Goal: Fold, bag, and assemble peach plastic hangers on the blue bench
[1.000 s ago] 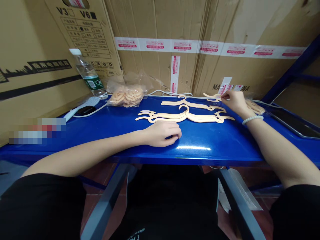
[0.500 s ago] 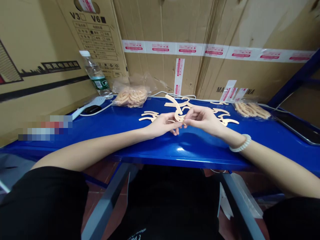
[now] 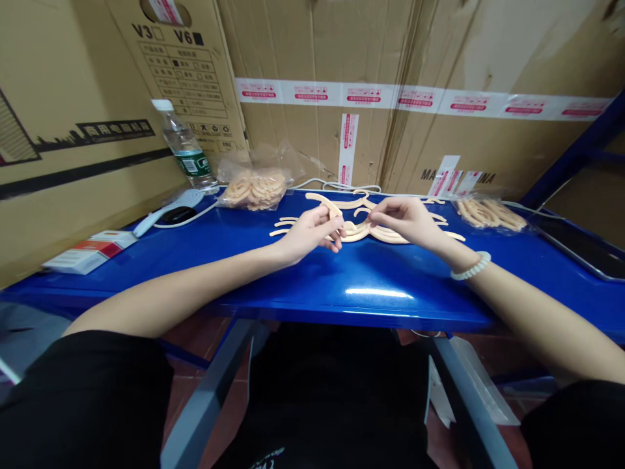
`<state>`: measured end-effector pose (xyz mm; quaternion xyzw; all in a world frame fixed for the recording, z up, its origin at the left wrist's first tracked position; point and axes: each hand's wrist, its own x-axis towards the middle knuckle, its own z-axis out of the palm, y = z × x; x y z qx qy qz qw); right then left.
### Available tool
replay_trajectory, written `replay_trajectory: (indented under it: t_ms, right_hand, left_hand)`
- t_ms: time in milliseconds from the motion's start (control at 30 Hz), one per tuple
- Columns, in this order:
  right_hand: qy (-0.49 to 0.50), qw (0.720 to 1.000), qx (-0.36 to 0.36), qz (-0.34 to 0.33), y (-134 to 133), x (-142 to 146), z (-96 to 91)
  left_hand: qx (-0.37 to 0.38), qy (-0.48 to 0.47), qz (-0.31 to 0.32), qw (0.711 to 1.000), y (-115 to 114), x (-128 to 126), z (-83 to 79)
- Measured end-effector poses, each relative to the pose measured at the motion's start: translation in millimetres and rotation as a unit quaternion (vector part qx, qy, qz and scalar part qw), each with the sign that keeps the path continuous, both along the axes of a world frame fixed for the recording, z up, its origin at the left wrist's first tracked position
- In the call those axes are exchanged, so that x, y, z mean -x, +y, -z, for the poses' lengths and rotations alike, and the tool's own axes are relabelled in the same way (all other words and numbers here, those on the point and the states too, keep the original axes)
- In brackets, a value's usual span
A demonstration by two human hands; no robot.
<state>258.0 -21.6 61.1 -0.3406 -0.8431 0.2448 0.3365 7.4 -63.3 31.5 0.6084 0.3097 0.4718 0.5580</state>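
Note:
My left hand is closed around a pale peach folding hanger, with one curved arm sticking up and to the left above my fingers. To its right, my right hand has thumb and forefinger pinched together; whatever they hold, if anything, is too small to make out. Beneath and behind the hands, several similar hangers lie spread on the blue table, hooks pointing away from me. My right fingertips are close to one hook; I cannot tell whether they touch it.
At the back left are a clear bag of peach hangers and a water bottle. A white-and-red box lies at the left edge. Another bag and a dark phone-like device are at right. Cardboard boxes stand behind.
My hands have moved apart: the left went slightly left with the hanger, the right slightly right and away from it. The held hanger has tilted further left.

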Motion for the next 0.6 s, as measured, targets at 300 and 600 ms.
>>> replay_trajectory:
  t_ms: [300, 600]
  right_hand:
    - [-0.344, 0.908, -0.166, 0.171, 81.5, -68.8, 19.3]
    - [-0.304, 0.923, -0.148, 0.182, 80.4, -64.3, 15.3]
  left_hand:
    - [-0.007, -0.053, -0.119, 0.991, 31.5, 28.7, -18.2]
    - [0.034, -0.095, -0.159, 0.982, 48.5, 36.1, -14.9]
